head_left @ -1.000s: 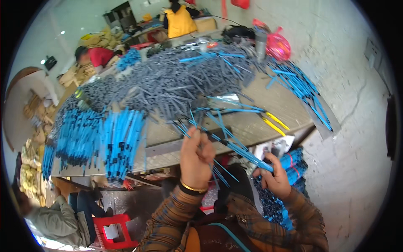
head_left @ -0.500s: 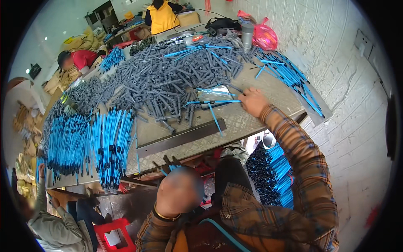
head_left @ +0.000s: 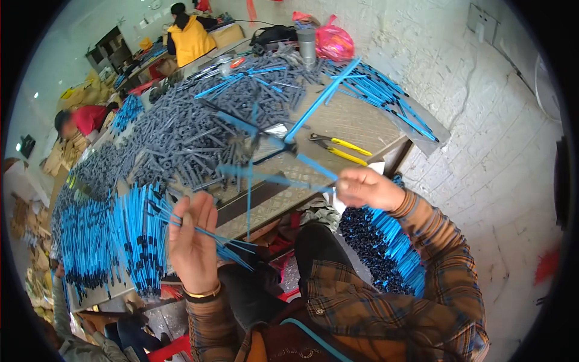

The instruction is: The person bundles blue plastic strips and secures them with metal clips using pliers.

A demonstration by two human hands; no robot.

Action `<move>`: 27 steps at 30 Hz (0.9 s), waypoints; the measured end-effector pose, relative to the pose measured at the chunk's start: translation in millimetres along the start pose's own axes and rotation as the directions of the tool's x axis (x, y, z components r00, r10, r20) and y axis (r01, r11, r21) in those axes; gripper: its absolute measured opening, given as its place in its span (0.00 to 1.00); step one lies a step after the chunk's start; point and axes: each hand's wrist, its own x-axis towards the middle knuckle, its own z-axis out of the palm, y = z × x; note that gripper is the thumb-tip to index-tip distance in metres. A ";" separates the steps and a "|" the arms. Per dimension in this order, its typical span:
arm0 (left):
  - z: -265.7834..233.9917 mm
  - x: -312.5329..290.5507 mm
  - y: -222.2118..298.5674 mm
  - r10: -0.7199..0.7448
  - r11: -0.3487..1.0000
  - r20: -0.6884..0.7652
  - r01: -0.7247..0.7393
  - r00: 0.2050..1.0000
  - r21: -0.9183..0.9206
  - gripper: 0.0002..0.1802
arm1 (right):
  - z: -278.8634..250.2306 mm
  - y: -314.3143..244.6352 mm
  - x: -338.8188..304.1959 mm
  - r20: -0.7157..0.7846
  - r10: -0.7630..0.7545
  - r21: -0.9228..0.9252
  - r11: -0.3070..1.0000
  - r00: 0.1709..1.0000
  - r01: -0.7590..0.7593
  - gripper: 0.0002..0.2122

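My right hand (head_left: 369, 190) pinches the end of a blue rod on a crossed assembly of blue rods with black joints (head_left: 289, 146). The assembly hangs over the table, partly smeared by motion. Lower left, my left hand (head_left: 196, 244) has its palm turned up and its fingers raised. Its thumb and fingers hold several thin blue rods (head_left: 232, 246), which stick out to both sides. Close behind that hand lies a large bundle of blue rods with black bands (head_left: 139, 235). Yellow-handled pliers (head_left: 344, 149) lie on the table beyond my right hand.
A heap of grey plastic tubes (head_left: 175, 120) covers much of the table. A dark metal bar (head_left: 250, 196) lies along the near edge. More blue rods (head_left: 386, 99) lie far right; others (head_left: 398, 253) stand below the table. Another person in yellow (head_left: 192, 41) is at the back.
My right hand has come off the tabletop toward me with the rod assembly, and the pliers now show. My left hand has risen and turned its palm up. The view has shifted.
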 end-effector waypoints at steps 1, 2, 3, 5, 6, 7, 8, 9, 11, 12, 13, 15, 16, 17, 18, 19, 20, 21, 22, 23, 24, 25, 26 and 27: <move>4.8 6.2 -2.3 0.018 1.000 -0.015 -0.018 1.000 0.006 0.17 | 4.0 -2.0 -6.1 0.153 0.114 0.187 0.972 0.982 -0.142 0.10; 8.7 9.0 -5.2 -0.011 1.000 0.014 0.011 1.000 0.000 0.17 | 6.7 2.9 -7.5 0.248 0.162 0.143 0.969 0.955 -0.201 0.11; 9.1 10.8 -12.8 -0.115 0.991 0.173 0.125 0.978 -0.047 0.17 | 9.4 11.7 -8.3 0.328 0.218 0.101 0.959 0.919 -0.263 0.11; 12.3 9.4 -23.1 -0.258 0.935 0.475 0.341 0.841 -0.095 0.15 | 27.8 9.5 -11.2 0.335 0.293 0.154 0.920 0.895 -0.359 0.13; 17.1 6.2 -25.7 -0.271 0.928 0.496 0.360 0.825 -0.092 0.15 | 30.6 12.2 -11.8 0.306 0.296 0.158 0.921 0.905 -0.355 0.13; 21.9 3.4 -28.6 -0.244 0.952 0.471 0.303 0.848 -0.052 0.15 | 29.8 21.5 -12.1 0.360 0.308 0.126 0.919 0.881 -0.373 0.11; 27.2 1.4 -31.5 -0.211 0.970 0.446 0.241 0.870 -0.011 0.14 | 29.2 28.1 -15.0 0.415 0.320 0.091 0.917 0.852 -0.389 0.11; 31.8 1.7 -35.9 -0.172 0.984 0.419 0.175 0.892 0.030 0.14 | 32.2 32.0 -19.3 0.396 0.321 0.098 0.917 0.860 -0.388 0.11; 48.4 0.3 -52.4 -0.117 0.993 0.260 0.106 0.959 0.054 0.13 | 41.7 40.0 -28.2 0.109 -0.093 0.022 0.996 0.990 0.091 0.10; 58.0 -1.9 -61.1 -0.037 0.995 0.081 0.029 0.996 0.091 0.12 | 43.3 42.0 -31.7 -0.013 -0.316 -0.070 0.947 0.949 0.315 0.12; 65.1 -2.3 -67.7 0.055 0.989 -0.098 -0.040 0.994 0.142 0.11 | 42.5 41.9 -36.0 -0.022 -0.315 -0.072 0.947 0.949 0.313 0.12; 71.6 2.9 -80.4 0.104 0.989 -0.148 -0.086 0.984 0.122 0.10 | 41.4 33.2 -45.0 -0.127 -0.275 -0.294 0.928 0.953 0.229 0.14; 73.0 5.9 -87.4 0.153 0.986 -0.203 -0.134 0.967 0.104 0.09 | 39.9 30.1 -48.6 -0.182 -0.261 -0.396 0.902 0.948 0.172 0.16; 74.0 7.9 -91.4 0.199 0.979 -0.259 -0.182 0.945 0.089 0.08 | 37.9 28.5 -50.7 -0.184 -0.261 -0.394 0.903 0.948 0.172 0.16; 73.8 8.0 -92.8 0.198 0.979 -0.259 -0.180 0.946 0.091 0.08 | 35.6 27.2 -52.1 -0.185 -0.236 -0.416 0.898 0.954 0.141 0.16; 73.5 6.9 -94.9 0.223 0.968 -0.206 -0.191 0.953 0.164 0.07 | 31.6 26.1 -55.1 -0.192 -0.210 -0.439 0.892 0.959 0.107 0.16; 72.0 5.1 -96.4 0.244 0.950 -0.153 -0.204 0.958 0.237 0.07 | 26.9 26.1 -57.9 -0.198 -0.184 -0.459 0.885 0.963 0.074 0.15; 69.9 3.7 -95.7 0.266 0.925 -0.097 -0.225 0.959 0.307 0.06 | 18.0 26.4 -59.1 -0.201 -0.186 -0.459 0.885 0.962 0.075 0.15; 66.7 2.1 -93.3 0.267 0.924 -0.094 -0.227 0.959 0.309 0.06 | 2.2 28.4 -58.8 -0.191 -0.175 -0.530 0.847 0.966 0.048 0.15; 62.5 0.1 -88.5 0.173 0.970 -0.045 -0.163 0.984 0.180 0.06 | -16.7 32.3 -57.2 -0.180 -0.164 -0.597 0.802 0.970 0.024 0.14; 58.8 -3.0 -81.1 0.093 0.994 0.014 -0.094 0.996 0.055 0.06 | -43.6 46.3 -50.5 -0.222 -0.528 -0.823 0.552 0.820 0.132 0.11; 59.2 -6.9 -75.0 0.015 0.998 0.088 -0.009 0.996 -0.070 0.05 | -94.3 66.6 -44.9 -0.240 -0.641 -0.910 0.409 0.729 0.060 0.09; 64.1 -11.8 -72.0 0.014 0.997 0.089 -0.008 0.996 -0.074 0.05 | -134.1 58.1 -52.4 -0.351 -0.578 -0.924 0.342 0.736 -0.172 0.10; 72.3 -19.8 -67.6 -0.063 0.990 0.141 0.079 0.988 -0.116 0.06 | -169.8 50.8 -57.9 -0.499 -0.545 -0.866 0.322 0.674 -0.381 0.11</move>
